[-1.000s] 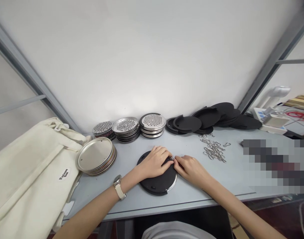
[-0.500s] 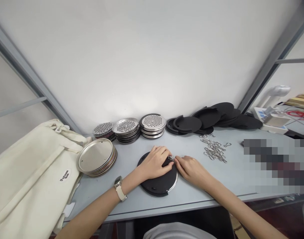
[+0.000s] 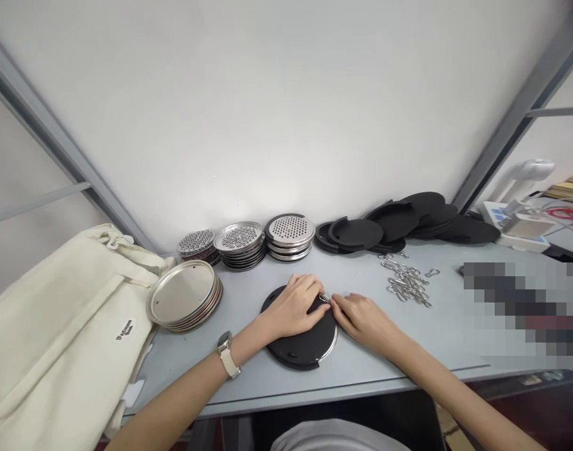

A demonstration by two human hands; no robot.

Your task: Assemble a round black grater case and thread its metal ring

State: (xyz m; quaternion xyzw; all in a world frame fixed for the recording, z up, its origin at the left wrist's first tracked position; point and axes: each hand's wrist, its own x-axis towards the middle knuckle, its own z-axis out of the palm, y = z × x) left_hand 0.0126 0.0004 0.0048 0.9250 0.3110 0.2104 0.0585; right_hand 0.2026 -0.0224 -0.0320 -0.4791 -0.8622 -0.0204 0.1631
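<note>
A round black disc [image 3: 298,347] with a silver metal rim along its right side lies flat in front of me. My left hand [image 3: 293,309] rests over its upper part, with fingers curled at the far edge and thumb bent inward. Between the two hands, at the disc's upper right edge, is a small silver carabiner clip [image 3: 324,299]. My right hand [image 3: 364,321] pinches the clip's outer end, its thumb and forefinger closed. The left fingertips are close to the clip's other end; whether it passes through a hole there is hidden.
Grater discs stand in stacks at the back: left [image 3: 196,240], middle [image 3: 239,238] and right [image 3: 292,230]. Plain metal discs [image 3: 185,294] are piled at left beside a cream bag [image 3: 65,313]. Black covers [image 3: 356,233] overlap along the wall, with loose carabiners [image 3: 408,284] in front.
Both hands keep nearly the same hold on the disc and clip. The whole view has shifted very slightly.
</note>
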